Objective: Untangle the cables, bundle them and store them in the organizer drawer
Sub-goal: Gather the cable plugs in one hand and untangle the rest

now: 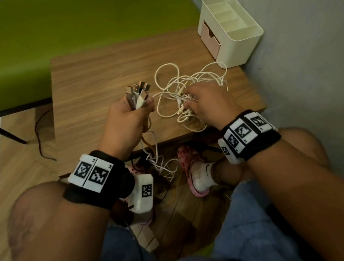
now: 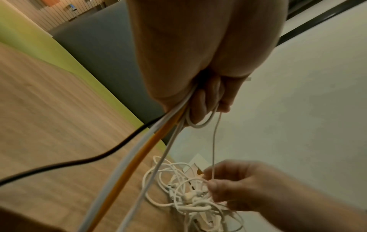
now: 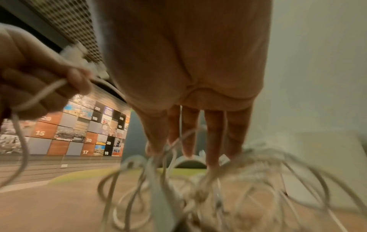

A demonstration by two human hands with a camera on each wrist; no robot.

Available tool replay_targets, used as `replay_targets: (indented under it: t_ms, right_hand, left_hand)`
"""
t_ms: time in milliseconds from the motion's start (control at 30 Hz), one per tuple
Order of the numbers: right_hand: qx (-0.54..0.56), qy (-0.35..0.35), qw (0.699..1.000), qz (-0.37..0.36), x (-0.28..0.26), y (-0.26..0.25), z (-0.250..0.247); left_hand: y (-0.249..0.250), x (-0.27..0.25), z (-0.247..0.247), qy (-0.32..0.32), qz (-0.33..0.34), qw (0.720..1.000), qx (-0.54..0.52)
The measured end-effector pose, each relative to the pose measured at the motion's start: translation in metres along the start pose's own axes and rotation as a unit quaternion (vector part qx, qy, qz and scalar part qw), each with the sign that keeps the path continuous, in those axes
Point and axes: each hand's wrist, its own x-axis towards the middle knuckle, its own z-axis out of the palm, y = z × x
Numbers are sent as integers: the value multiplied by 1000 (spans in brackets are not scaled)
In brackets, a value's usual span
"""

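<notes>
Tangled white cables point(image 1: 186, 98) on a wooden table point(image 1: 96, 74), worked by two hands.

The left hand point(image 1: 127, 118) grips a bunch of USB plugs point(image 1: 138, 93), fingers curled round the cords; the right hand point(image 1: 208, 102) pinches one thin cord, its other fingers reaching into the tangle. The cream organizer point(image 1: 240, 45) at the table's far right corner shows bare top compartments; its pink drawer point(image 1: 210, 40) hides any contents. Some cords hang over the table's edge.

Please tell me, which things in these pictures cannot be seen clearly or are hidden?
- Contents of the pink drawer in the cream plastic organizer: head view, drawer closed.
- Far ends of the cables hanging below the wooden table: head view, lost in dark floor shadow.
- Which strand the right hand touches in the tangled white cables: right wrist view blurred.
- Exact plug count in the left hand: plugs overlap.
</notes>
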Motion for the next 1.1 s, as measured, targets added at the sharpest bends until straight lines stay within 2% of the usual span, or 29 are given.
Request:
replay_targets:
  t_ms: [100,167,233,300,367,467,633,767,833,933,1033,1100]
  right_hand:
    - [-87,30,996,17,-13,-9,-14]
    - [-87,71,994,-11,-22,-14,-20]
    - [8,82,995,-55,-25,-17,-20]
    - [132,35,989,-60,-21,-19,-18]
    - [223,-19,975,-15,-11,-19,-16]
    - [343,-37,938,41,9,-16,-14]
    - [424,-62,903,18,30,-11,-1]
    - [413,-123,902,-9,38,-13,1]
    - [372,-135,918,-23,45,-10,0]
    - [308,-145,940,-2,56,4,-3]
    - [293,-126,948,13,69,25,-13]
    - [328,-94,940,9,78,37,-21]
  left_hand:
    - [-11,4,0,18,-7,998,55]
    - [-12,6,2,11,-4,997,71]
    - [-10,8,8,-9,2,997,80]
    - [-3,14,13,-34,15,996,80]
    - [6,24,15,-62,28,995,73]
    - [17,44,11,-92,43,993,66]
    - [18,65,3,-102,45,992,63]
    - [33,71,3,-119,72,990,12]
    - [41,77,3,-124,96,986,-52]
    - [43,88,-2,-116,97,982,-112]
    - [28,104,-8,-63,62,994,-63]
    - [22,113,-11,-27,27,999,3]
